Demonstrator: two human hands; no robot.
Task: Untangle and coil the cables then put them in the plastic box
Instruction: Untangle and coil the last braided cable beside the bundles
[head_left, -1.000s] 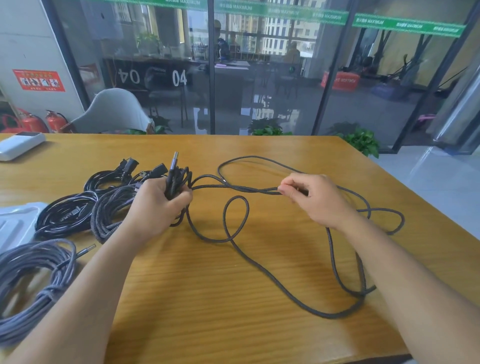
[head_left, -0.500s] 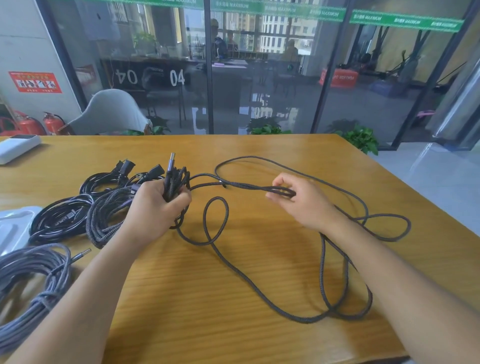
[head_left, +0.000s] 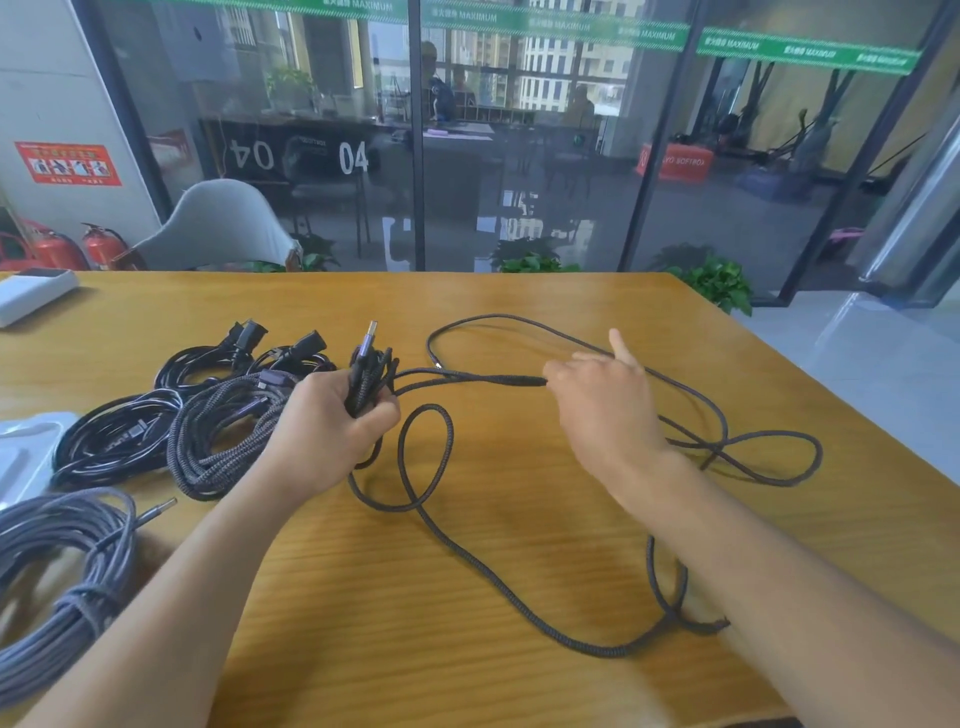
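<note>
Gripped in the left hand (head_left: 332, 426): a folded bunch of the dark braided cable (head_left: 467, 551), plug tip poking above the fist. Right hand (head_left: 605, 402) pinching a taut strand of it, one finger straight. Sprawled in loose loops toward the wooden tabletop's (head_left: 519, 649) right and near edges.

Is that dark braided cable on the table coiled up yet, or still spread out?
Mostly spread out. The braided cable sprawls in loose loops across the table; only a few turns are gathered in the left hand.
</note>
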